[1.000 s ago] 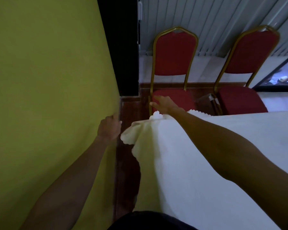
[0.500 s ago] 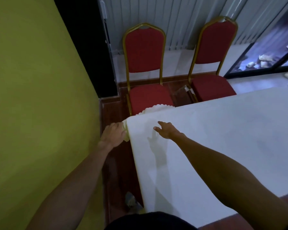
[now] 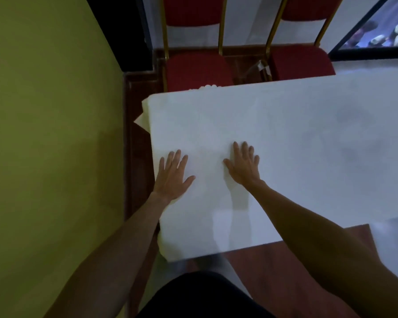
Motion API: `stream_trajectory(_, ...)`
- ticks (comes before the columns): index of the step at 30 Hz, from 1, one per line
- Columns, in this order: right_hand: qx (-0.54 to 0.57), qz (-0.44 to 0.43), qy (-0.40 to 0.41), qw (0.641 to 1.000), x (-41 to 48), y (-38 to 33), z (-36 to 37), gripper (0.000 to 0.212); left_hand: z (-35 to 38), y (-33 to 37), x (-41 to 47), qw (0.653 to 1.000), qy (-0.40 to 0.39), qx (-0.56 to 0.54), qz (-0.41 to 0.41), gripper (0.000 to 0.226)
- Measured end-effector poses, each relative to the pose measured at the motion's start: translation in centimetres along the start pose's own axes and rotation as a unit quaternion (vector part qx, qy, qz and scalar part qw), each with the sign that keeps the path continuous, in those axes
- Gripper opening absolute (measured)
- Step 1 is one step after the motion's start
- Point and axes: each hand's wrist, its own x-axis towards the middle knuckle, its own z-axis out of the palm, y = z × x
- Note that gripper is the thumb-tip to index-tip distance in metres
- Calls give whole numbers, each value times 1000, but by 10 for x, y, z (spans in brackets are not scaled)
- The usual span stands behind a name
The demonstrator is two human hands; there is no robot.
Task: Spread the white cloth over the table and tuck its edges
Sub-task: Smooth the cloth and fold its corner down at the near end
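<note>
The white cloth (image 3: pixel 296 138) lies flat over the table top, covering it from the left end out past the right edge of the view. Its left edge hangs down the table's end, and a loose corner (image 3: pixel 141 120) sticks out at the far left. My left hand (image 3: pixel 173 174) rests palm down on the cloth near the left edge, fingers spread. My right hand (image 3: pixel 243 165) lies flat on the cloth a little to the right, fingers apart too. Neither hand holds anything.
A yellow-green wall (image 3: pixel 51 134) stands close on the left, leaving a narrow strip of brown floor (image 3: pixel 136 180) beside the table. Two red chairs with gold frames (image 3: pixel 194 70) (image 3: pixel 301 63) stand behind the table's far edge. A glass door (image 3: pixel 377 28) is at the top right.
My left hand has let go of the cloth's left corner and now lies flat on top. My right hand slid back toward me. The view has tilted down over the table.
</note>
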Motion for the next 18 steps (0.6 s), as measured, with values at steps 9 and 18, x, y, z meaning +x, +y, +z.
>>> stream_trajectory(9,-87,-118,86,985,-24,86,54,74,78,46,-39,992,89,-13,-88,85)
stream_trajectory(18,-84,-125,117,982,-29,88,64,76,90,45,-46,987,129,15,-91,83)
